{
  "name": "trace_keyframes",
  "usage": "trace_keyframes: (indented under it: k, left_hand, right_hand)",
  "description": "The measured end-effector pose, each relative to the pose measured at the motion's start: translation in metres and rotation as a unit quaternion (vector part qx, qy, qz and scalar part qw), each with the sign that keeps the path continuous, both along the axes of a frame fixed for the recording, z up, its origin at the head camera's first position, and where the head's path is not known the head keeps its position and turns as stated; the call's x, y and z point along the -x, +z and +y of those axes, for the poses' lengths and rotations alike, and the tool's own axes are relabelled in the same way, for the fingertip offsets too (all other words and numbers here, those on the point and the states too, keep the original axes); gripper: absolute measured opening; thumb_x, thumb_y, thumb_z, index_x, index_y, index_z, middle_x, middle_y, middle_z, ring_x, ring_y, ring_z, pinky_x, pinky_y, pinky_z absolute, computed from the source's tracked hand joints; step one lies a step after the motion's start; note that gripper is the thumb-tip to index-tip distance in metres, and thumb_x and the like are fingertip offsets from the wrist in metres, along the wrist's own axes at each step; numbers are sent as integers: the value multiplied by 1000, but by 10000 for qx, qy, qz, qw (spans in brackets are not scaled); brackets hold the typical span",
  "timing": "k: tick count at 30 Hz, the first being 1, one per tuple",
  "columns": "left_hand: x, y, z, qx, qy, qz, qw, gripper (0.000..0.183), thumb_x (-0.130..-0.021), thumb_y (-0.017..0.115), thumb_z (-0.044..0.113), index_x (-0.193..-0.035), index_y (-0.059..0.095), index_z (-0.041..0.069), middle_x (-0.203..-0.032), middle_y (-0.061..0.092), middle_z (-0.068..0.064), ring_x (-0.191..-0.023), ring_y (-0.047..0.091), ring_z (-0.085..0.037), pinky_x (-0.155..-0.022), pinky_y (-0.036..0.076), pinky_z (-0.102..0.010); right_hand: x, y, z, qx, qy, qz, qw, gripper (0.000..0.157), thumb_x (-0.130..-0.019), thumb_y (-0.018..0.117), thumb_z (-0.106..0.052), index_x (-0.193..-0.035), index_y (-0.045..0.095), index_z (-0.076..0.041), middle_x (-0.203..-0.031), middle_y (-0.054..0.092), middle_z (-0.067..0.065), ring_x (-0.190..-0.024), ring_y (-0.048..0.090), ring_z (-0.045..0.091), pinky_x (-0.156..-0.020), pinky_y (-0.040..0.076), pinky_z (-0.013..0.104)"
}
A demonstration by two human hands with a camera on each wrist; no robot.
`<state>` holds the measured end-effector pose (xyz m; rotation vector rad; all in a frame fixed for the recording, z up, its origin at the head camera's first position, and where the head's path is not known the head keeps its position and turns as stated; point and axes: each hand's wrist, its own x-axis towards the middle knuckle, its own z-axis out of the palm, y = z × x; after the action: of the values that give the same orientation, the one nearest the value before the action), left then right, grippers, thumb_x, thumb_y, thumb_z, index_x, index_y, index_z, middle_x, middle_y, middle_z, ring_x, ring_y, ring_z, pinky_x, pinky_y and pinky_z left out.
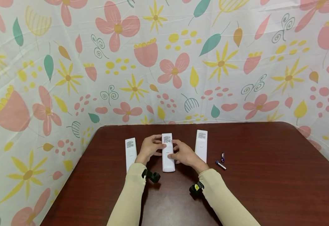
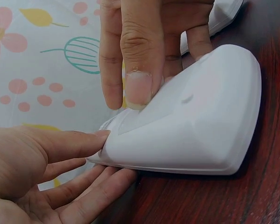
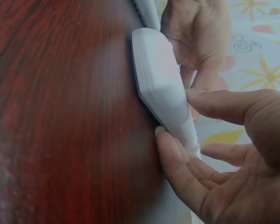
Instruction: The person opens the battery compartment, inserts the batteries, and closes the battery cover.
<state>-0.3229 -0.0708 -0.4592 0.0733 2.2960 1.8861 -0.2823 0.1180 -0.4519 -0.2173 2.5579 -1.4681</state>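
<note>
Batteries point(image 1: 221, 165), two of them, lie on the wooden table point(image 1: 255, 188) right of the right-hand remote control point(image 1: 201, 144), whose near end the right wrist hides; the left sleeve point(image 1: 133, 194) overlaps the left-hand remote control point(image 1: 130, 152). Between these, the middle remote control point(image 1: 168, 163) sits label side up, grasped from both sides by left hand point(image 1: 148, 149) and right hand point(image 1: 185, 153), thumbs on top.
</note>
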Motion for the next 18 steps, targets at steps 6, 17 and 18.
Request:
trace_keyframes:
  k: [6, 17, 18]
  left_hand:
    - [-1, 0, 1, 44, 66, 12, 10000, 54, -95, 80, 4, -147, 63, 4, -122, 69, -20, -96, 76, -30, -70, 66, -41]
    - [-1, 0, 3, 74, 284, -46, 9996, 53, -93, 82, 2, -144, 66, 4, -123, 69, -19, -93, 76, -30, -69, 66, -41]
    - [-1, -1, 3, 67, 312, -59, 9995, 53, -93, 82, 2, -143, 66, 4, -123, 69, -19, -93, 76, -30, -68, 66, -41]
  right_hand:
    - [1, -1, 0, -34, -34, 2, 10000, 72, -95, 81, -5, -158, 46, -1, -120, 64, 19, -72, 67, 23, -63, 62, 36]
    - [1, -3, 1, 24, -38, 39, 10000, 68, -95, 81, -4, -155, 48, 2, -123, 62, 23, -77, 69, 24, -63, 63, 37]
    - [0, -3, 1, 30, -42, 24, 10000, 68, -96, 81, -5, -155, 48, 1, -124, 62, 23, -77, 69, 24, -63, 63, 37]
